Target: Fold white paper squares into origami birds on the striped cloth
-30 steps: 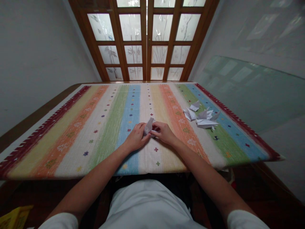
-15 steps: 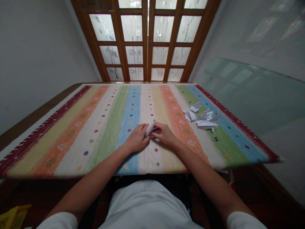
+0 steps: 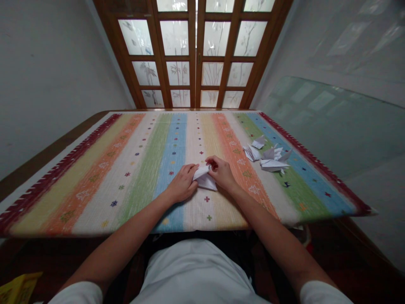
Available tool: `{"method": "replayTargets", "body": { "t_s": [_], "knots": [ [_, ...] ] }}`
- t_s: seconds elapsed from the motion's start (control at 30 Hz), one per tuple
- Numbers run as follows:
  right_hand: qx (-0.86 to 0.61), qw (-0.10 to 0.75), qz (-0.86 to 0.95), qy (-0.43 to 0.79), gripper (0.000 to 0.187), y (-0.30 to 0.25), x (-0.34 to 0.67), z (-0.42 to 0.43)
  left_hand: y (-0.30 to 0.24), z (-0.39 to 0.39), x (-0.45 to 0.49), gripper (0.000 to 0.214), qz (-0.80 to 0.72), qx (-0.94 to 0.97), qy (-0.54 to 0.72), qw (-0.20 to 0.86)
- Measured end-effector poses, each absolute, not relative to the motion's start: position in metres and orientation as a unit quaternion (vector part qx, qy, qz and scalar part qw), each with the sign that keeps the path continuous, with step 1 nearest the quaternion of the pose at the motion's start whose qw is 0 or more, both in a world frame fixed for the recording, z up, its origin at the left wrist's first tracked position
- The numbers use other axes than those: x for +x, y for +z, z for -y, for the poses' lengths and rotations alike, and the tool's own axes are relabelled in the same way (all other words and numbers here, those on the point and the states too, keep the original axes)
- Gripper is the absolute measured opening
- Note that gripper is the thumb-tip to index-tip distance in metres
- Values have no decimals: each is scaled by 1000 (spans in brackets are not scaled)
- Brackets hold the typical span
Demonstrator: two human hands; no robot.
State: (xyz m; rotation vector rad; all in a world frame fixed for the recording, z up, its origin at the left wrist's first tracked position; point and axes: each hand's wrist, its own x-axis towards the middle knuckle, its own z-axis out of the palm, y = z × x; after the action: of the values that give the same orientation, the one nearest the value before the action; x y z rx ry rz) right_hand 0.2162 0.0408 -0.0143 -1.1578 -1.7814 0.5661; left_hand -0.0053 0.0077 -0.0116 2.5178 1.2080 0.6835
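Observation:
Between my two hands, just above the near part of the striped tablecloth (image 3: 139,202), is a folded piece of white paper (image 3: 205,179). My left hand (image 3: 183,182) grips its left edge, the fingers closed on it. With thumb and forefinger my right hand (image 3: 220,172) pinches the paper at its upper right. A flap of the paper spreads down toward me, below the right fingers. Off to the right lie several folded white paper figures (image 3: 274,159), bunched together with pointed tips sticking up.
A glass panel (image 3: 335,126) leans along the right wall beside the table. Wooden doors with frosted panes (image 3: 179,71) stand beyond the far edge. At the lower left, below the table, is a yellow item (image 3: 20,287).
My right hand has shifted slightly up and right along the paper. More of the paper shows now, with a flap spread open toward me. My left hand has stayed nearly in place.

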Motion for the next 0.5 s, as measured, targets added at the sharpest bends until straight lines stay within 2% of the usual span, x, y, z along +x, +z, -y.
{"method": "replayTargets", "body": {
  "t_s": [0.07, 0.23, 0.5],
  "knots": [
    [-448, 445, 736, 242, 24, -11, 215, -39, -9, -8, -4, 60, -424, 862, 249, 128],
    [-423, 473, 735, 240, 26, -7, 210, -36, -3, -8, -2, 50, -435, 841, 288, 140],
    [-427, 492, 671, 354, 39, -11, 212, -38, 0, -8, -1, 48, -448, 824, 305, 165]
  ]
}}
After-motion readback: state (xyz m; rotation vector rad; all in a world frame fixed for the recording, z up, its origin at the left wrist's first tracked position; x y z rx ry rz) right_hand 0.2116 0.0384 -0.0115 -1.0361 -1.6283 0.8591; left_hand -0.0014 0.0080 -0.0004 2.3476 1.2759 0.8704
